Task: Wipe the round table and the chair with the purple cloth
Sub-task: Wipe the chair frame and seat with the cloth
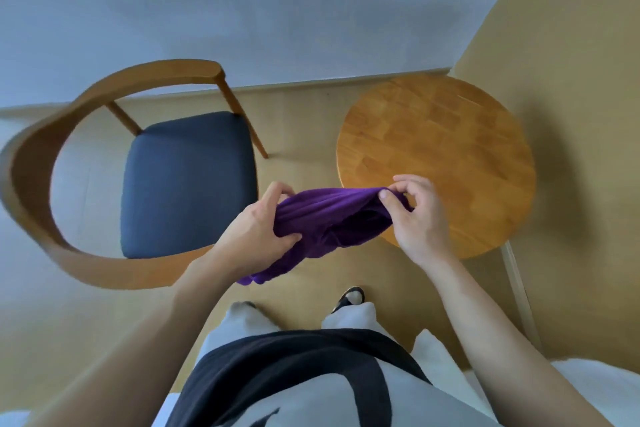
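Nearest, the person's light trousers and dark-strapped sandal (350,298) show above the tan floor (304,135), and both bare forearms reach forward. Just beyond, the left hand (258,230) grips one bunched end of the purple cloth (329,222) while the right hand (417,215) pinches the other end between thumb and fingers, so the cloth hangs stretched in the air between them, over the near edge of the round table (436,149). Farther off, the wooden chair (187,180) with its dark blue seat stands left of the table, both near the pale wall (277,10).
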A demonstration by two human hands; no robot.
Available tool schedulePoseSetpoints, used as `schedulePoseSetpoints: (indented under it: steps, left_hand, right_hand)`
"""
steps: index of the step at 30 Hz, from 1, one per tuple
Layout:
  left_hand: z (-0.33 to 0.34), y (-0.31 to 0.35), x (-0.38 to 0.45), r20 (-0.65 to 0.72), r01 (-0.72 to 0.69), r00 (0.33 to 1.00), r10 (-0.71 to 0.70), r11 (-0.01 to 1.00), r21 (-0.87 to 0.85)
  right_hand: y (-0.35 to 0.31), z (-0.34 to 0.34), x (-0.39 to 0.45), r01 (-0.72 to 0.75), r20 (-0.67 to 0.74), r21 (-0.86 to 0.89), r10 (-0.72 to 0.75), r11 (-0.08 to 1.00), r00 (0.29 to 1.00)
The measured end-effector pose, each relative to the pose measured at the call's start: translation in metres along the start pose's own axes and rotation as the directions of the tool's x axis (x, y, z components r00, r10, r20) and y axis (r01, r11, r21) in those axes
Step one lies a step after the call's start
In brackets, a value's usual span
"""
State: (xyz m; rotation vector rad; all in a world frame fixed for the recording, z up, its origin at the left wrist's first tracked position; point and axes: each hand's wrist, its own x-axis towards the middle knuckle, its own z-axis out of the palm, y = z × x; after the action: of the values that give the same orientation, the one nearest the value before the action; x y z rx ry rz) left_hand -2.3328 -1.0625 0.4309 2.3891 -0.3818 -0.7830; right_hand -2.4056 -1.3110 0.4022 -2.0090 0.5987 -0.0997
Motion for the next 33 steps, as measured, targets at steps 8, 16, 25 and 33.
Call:
schedulePoseSetpoints:
  steps: [8, 16, 25, 33]
  left_hand:
    - [-0.062, -0.126, -0.057, -0.189, 0.071, 0.979, -0.071, 0.997, -0.007]
    - [-0.133, -0.249, -0.096, -0.224, 0.109, 0.966, -0.130, 0.988, -0.105]
    - [-0.181, -0.265, -0.066, -0.224, 0.166, 0.926, -0.304, 0.861, -0.481]
    - [-0.189, -0.252, -0.025, -0.393, 0.177, 0.833, -0.390, 0.860, -0.478]
  right_hand:
    - [-0.070, 0.119, -0.018, 0.137, 0.199, -0.050, -0.124, 0.989, 0.972]
    - [-0.128, 0.248, -0.063, 0.172, 0.206, -0.133, -0.143, 0.976, 0.968]
    - [-0.185, 0.274, -0.051, -0.151, 0.155, 0.037, 0.144, 0.988, 0.977]
    - [-0.260, 0.282, -0.033, -0.716, 0.544, 0.449, 0.471, 0.535, 0.694]
